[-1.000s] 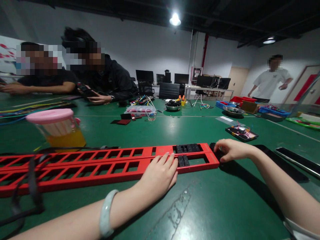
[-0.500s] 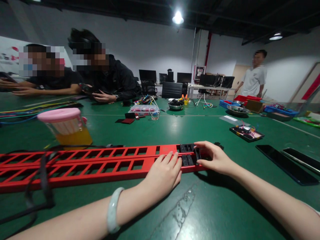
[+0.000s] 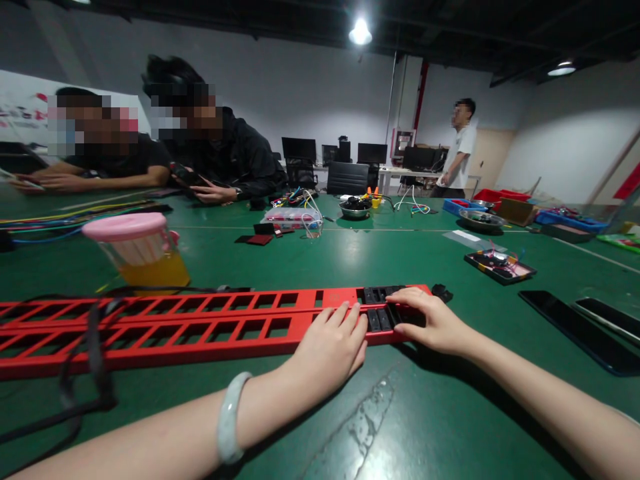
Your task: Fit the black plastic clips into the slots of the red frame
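Two long red slotted frames (image 3: 200, 327) lie side by side across the table, with rows of rectangular openings. My left hand (image 3: 334, 339) lies flat on the near one, fingers stretched out over its right part. At the right end, small black rectangular modules (image 3: 379, 320) sit in the slots. Between thumb and fingers, my right hand (image 3: 429, 321) grips another black module at the slot beside them; the fingers cover most of it. Some black pieces (image 3: 442, 292) lie past the frames' right end.
At the left stands a pink-lidded cup (image 3: 140, 250) near a black strap (image 3: 95, 353). Phones (image 3: 575, 330) and a tray of wired parts (image 3: 500, 265) lie to the right. Farther back are a metal bowl (image 3: 355, 208), a plastic box (image 3: 293, 217) and blue bins (image 3: 570, 220). Two people lean on the table; another stands behind.
My right hand has lowered the black module from a tilted position into the slot area. My left hand stays on the frame. The person at the back has moved left.
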